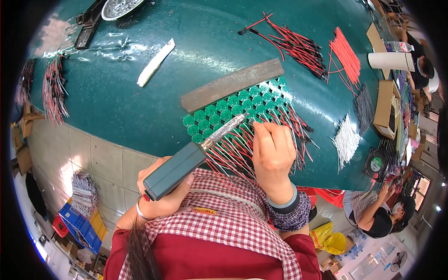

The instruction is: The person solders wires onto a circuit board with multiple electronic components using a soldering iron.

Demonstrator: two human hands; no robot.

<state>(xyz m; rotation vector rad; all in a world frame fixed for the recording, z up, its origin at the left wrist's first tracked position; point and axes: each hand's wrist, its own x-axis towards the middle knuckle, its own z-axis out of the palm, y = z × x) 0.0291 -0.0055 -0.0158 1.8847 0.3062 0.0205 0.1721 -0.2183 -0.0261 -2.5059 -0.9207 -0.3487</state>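
My left hand (164, 198) is closed around a dark green soldering gun (175, 171), whose metal barrel points up and right. The tip of the gun is over a panel of small round green circuit boards (215, 120), close to my right fingertips. My right hand (274, 156) is pinched at the panel, on what looks like a thin wire end; the fingers hide most of it. Rows of red and white wires (229, 156) run from the boards toward me, and some pass behind my right hand. A flat grey-brown bar (233, 84) lies along the panel's far edge.
On the green table (130, 116) lie bundles of red wires (345, 53), black-tipped red wires (301, 49), white wires (346, 140) and grey wires (363, 109). A white strip (156, 63), metal dish (120, 6), cardboard box (386, 109) and small fan (375, 163) surround the work. A co-worker (382, 217) sits at right.
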